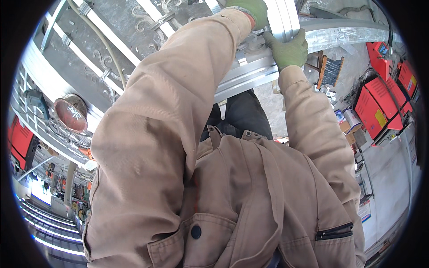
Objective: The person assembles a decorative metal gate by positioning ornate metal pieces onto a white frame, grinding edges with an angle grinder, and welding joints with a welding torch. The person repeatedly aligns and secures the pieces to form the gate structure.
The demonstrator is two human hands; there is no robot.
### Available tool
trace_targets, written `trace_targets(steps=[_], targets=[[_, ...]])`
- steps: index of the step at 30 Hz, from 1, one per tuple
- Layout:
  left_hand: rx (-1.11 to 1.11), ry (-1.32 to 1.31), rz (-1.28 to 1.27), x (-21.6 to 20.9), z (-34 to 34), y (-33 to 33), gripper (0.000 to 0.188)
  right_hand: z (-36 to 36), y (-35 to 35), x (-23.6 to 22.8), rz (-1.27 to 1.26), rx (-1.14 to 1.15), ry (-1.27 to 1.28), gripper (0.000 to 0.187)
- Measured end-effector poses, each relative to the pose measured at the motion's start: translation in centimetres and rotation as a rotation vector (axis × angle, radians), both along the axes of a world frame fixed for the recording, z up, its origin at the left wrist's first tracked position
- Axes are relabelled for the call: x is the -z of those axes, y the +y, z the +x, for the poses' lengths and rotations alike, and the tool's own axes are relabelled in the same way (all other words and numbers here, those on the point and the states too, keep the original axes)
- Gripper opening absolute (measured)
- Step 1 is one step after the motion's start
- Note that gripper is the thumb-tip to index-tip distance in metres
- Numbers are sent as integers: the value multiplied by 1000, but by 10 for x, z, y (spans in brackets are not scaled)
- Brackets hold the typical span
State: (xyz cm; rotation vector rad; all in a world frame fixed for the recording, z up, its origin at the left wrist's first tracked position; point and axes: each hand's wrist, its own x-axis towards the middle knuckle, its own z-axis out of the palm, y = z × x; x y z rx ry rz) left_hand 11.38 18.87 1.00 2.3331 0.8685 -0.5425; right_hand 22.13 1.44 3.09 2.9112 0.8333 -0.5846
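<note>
A wide ribbed silver metal profile [282,18] runs up out of view at the top edge. My right hand [288,50], in a green work glove, grips its near end, thumb on the left side and fingers curled round the right. Against the profile's left side is my left hand [251,12], also gloved in green; its fingers are hidden or cut off by the picture's edge. Below the hands lies a silver metal frame rail [248,76]. Scrolled metal ornaments [163,20] and straight bars [109,33] fill the framework to the left.
A reddish bowl [71,114] with small bright pieces stands on the left rail. A hose [100,35] crosses the bars. Red machines [380,107] with dark cables stand at right, near cardboard boxes [351,123] and a dark perforated stand [330,72]. A curved metal piece [344,36] extends right.
</note>
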Motion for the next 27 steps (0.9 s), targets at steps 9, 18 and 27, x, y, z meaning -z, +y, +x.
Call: trace_targets(steps=[9, 18, 27], targets=[[9, 101, -54, -14, 6, 3, 44, -6, 4, -7, 17, 86, 58, 143], [18, 94, -71, -1, 9, 1, 46, -7, -5, 4, 68, 42, -15, 144], [-160, -385, 114, 26, -41, -17, 57, 11, -15, -3, 152, -70, 113, 140]])
